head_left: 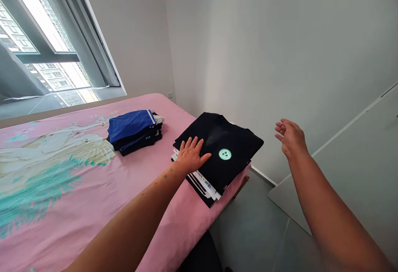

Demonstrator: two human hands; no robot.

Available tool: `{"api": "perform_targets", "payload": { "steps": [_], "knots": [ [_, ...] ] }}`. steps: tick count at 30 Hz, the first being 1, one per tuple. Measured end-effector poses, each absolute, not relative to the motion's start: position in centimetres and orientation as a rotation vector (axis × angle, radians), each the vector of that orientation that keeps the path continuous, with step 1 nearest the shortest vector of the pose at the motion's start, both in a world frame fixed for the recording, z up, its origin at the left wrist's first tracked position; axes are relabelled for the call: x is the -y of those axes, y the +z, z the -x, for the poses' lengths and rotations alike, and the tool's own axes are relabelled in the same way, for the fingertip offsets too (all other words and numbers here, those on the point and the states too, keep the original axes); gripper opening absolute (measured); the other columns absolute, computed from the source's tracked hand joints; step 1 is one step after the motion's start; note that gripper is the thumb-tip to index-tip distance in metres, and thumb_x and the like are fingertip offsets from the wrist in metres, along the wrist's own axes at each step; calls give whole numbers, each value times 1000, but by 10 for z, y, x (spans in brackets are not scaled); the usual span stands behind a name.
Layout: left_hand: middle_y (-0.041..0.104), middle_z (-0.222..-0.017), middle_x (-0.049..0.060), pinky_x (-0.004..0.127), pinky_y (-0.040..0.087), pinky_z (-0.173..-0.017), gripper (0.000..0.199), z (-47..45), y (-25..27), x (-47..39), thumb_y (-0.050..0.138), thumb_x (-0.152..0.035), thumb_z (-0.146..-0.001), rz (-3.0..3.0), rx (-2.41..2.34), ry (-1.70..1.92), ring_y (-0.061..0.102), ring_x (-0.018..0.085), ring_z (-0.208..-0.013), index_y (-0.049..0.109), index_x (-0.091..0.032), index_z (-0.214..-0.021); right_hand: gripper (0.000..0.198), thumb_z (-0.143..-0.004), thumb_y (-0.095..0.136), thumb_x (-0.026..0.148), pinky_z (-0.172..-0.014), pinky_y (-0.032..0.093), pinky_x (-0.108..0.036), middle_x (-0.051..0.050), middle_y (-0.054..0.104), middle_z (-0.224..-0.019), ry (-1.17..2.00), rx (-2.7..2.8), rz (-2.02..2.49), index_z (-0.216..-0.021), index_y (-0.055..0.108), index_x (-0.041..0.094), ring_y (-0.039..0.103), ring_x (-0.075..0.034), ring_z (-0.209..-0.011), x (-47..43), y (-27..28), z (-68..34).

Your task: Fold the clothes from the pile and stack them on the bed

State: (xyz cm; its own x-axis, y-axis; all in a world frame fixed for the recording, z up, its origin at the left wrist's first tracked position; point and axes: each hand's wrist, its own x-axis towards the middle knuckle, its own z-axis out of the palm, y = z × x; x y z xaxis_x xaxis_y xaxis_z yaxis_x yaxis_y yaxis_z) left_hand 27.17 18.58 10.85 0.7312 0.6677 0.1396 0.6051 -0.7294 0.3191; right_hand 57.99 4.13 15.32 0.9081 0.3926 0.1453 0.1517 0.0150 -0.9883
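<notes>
My left hand (190, 155) lies flat with its fingers spread on a folded black T-shirt (214, 131). A round green-and-white logo (225, 154) shows on the shirt's front. Beneath it sits a stack of folded white and dark clothes (207, 187), their layered edges visible at the bed's corner. My right hand (290, 136) is raised in the air to the right of the stack, apart from it. Its fingers are loosely curled and apart, with nothing seen in them.
A second pile of folded clothes (135, 133), blue on top, rests farther back on the pink bed (139, 180). Grey walls (248, 56) stand behind. At right is a pale panel (351, 168) beside the grey floor (264, 222). A curtained window (46, 52) is at upper left.
</notes>
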Motion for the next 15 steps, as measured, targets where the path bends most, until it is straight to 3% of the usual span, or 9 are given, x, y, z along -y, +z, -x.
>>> {"api": "perform_targets", "payload": {
  "steps": [4,6,11,15],
  "knots": [
    [26,-153,9,51,6,-114,74,-276,113,-185,39,-67,-82,-2696,-1032,329,13,31,-142,34,-24,-143,41,-86,43,50,-95,42,-40,-7,62,-112,78,1030,1616,-108,62,21,55,-21,-107,-34,178,-506],
    [25,-153,9,51,5,-114,75,-274,120,-183,38,-67,-83,-2696,-1022,326,12,30,-143,34,-23,-143,46,-89,36,52,-102,37,-43,-8,59,-120,62,1376,1686,-113,62,22,50,-23,-116,-49,178,-464],
    [22,-154,5,46,6,-116,61,-224,124,-172,34,-56,-90,-2719,-1088,614,11,22,-144,35,-26,-142,59,-92,24,59,-109,13,-61,-5,31,-149,112,1695,2020,-140,38,28,17,-30,-140,-96,158,-413],
    [34,-149,7,47,14,-114,46,-124,82,-157,32,-43,-93,-2630,-1469,675,19,23,-142,52,-24,-130,65,-90,15,66,-110,5,-62,-4,23,-152,40,1835,2022,-144,30,32,7,-28,-142,-116,157,-405]
  ]
}}
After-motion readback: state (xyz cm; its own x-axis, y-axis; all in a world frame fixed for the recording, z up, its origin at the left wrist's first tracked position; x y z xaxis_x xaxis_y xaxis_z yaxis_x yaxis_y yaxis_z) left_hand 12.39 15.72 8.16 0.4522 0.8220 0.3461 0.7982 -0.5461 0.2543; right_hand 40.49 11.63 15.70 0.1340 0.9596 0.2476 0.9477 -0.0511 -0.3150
